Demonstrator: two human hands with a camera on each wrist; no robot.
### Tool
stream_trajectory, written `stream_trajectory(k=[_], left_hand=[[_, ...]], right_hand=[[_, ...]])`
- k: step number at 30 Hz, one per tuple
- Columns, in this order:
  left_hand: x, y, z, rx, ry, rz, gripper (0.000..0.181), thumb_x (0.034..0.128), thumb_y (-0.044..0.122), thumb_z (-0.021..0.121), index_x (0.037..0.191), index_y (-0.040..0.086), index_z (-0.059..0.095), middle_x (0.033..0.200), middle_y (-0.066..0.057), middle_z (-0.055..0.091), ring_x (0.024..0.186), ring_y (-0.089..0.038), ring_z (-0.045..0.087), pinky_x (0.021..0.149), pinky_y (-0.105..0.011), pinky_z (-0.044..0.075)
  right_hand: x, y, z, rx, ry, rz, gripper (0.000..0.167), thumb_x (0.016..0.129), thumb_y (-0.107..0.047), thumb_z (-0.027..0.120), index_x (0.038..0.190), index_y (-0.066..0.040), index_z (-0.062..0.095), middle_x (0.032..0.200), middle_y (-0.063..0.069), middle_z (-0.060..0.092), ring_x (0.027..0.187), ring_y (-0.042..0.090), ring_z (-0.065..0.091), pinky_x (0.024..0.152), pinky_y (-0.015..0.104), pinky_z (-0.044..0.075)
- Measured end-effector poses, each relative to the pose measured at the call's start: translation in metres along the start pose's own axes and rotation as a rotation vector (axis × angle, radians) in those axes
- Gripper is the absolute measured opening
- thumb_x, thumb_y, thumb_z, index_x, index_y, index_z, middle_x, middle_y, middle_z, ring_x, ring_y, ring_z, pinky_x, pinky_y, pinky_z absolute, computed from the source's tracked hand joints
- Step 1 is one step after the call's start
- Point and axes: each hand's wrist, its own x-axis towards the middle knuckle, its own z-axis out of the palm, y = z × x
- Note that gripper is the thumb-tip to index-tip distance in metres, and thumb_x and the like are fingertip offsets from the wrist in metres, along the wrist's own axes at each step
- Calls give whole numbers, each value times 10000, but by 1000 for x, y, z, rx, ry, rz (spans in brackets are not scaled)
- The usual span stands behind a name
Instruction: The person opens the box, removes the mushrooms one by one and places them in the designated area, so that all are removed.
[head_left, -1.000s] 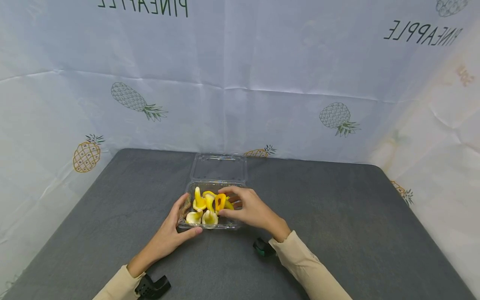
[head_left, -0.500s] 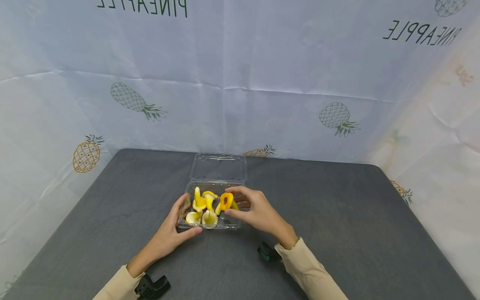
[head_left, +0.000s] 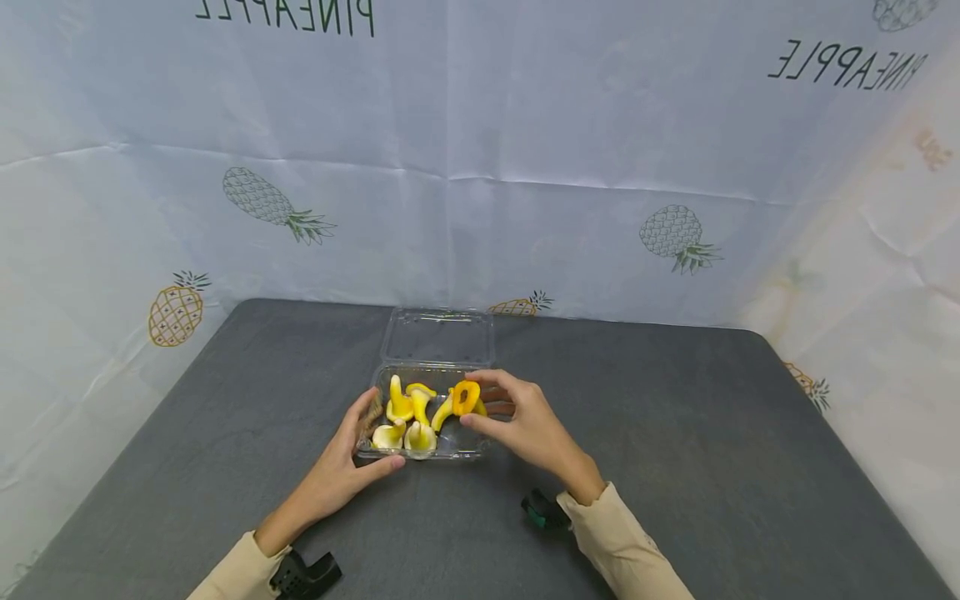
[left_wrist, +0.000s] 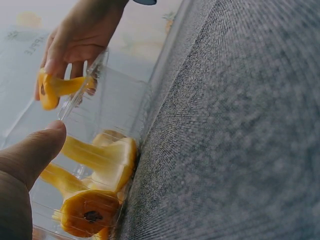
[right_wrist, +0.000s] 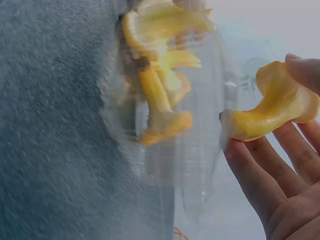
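In the head view a clear plastic clamshell box (head_left: 472, 442) lies on the table, its lid (head_left: 437, 336) folded back on the far side. Several yellow mushrooms (head_left: 399, 404) sit in it, mostly on the left and middle. My left hand (head_left: 333, 473) holds the box at its near left corner, fingers along the left side and thumb (left_wrist: 47, 142) at the front rim. Above the right half of the box, my right hand (head_left: 536, 425) pinches one yellow mushroom (right_wrist: 280, 107) by its cap. The stem points toward the box in the left wrist view.
The dark grey table (head_left: 675, 433) extends on both sides of the box. Behind it hangs a white cloth (head_left: 480, 233) printed with pineapples. Black wrist devices (head_left: 303, 575) are worn below both hands.
My right hand has moved a little to the right with the pinched mushroom, turning it slightly and uncovering another mushroom in the box. The left hand has stayed put.
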Motion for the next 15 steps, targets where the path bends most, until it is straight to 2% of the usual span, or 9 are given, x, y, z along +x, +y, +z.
stream_trajectory(k=[7, 15], left_hand=[[0, 2, 0, 5, -6, 10, 964, 913, 207, 729, 1594, 113, 54, 1649, -226, 82, 1455, -484, 281, 1106, -731, 288], [-1, 3, 0, 2, -7, 5, 965, 910, 203, 732, 1594, 116, 57, 1650, -223, 77, 1455, -484, 282, 1106, -731, 288]], right_hand=[[-1, -1, -17, -16, 71, 8, 527, 869, -171, 775, 1346, -79, 570, 1181, 115, 679, 1033, 255, 696, 885, 305, 607], [-3, 1, -34, -53, 133, 44, 508, 866, -183, 778, 1331, -126, 581, 1169, 110, 687, 1035, 248, 698, 879, 362, 614]])
